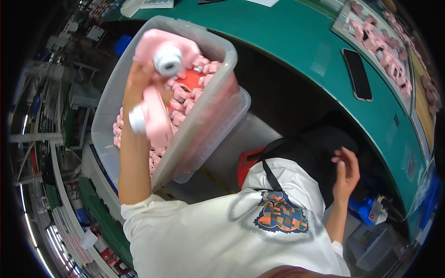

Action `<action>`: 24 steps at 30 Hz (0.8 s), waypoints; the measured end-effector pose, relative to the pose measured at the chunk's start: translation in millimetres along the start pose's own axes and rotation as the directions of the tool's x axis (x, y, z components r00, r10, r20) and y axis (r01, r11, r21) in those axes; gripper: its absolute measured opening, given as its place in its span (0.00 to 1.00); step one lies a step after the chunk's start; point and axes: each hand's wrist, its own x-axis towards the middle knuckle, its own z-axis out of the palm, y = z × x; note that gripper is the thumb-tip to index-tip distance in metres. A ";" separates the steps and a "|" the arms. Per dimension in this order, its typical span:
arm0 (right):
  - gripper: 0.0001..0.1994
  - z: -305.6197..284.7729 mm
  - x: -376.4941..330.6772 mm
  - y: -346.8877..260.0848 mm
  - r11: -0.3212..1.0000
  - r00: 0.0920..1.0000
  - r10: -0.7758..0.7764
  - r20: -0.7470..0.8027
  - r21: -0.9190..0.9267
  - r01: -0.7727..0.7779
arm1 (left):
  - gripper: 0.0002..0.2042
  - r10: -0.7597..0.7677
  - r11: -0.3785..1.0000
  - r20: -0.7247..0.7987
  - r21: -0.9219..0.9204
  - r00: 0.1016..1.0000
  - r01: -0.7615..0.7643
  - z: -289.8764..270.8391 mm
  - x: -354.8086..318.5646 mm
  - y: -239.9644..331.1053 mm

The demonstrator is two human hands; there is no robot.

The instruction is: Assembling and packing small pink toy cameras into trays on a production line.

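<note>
at ten o'clock the left hand (pixel 144 69) clamps fingers on a pink camera housing (pixel 160 41), likely edgewise to spare its lens barrel (pixel 167 61); right hand (pixel 346 176) fingers, near four, are apart.

Factory assembly workshop: plastic bin (pixel 109 99) of matching pink parts (pixel 178 118) around the left hand's (pixel 144 70) grip, long green workbench (pixel 287 41) right of it with a parts tray (pixel 340 21); left of the grip, probably metal racking (pixel 37 138), distorted near the rim.

The left hand (pixel 145 72) holds one pink case (pixel 153 44) over the plastic bin (pixel 109 109), and the right hand (pixel 346 175) is near the worktop (pixel 296 51).
</note>
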 end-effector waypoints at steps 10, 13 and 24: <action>0.30 17.8 -6.5 -20.8 0.229 0.680 0.172 0.713 0.642 -0.732 | 0.23 -0.200 0.937 0.614 0.346 0.764 -0.033 170.2 -132.4 -132.0; 0.26 -14.2 -23.5 -11.7 0.149 0.680 0.246 0.691 0.666 -0.731 | 0.23 -0.115 0.863 0.810 0.368 0.575 -0.345 204.8 -140.9 -161.3; 0.26 -107.2 -124.1 84.1 0.370 0.838 0.542 0.059 0.879 -0.301 | 0.21 -0.776 0.630 0.576 0.731 0.258 0.263 235.1 -164.4 -186.4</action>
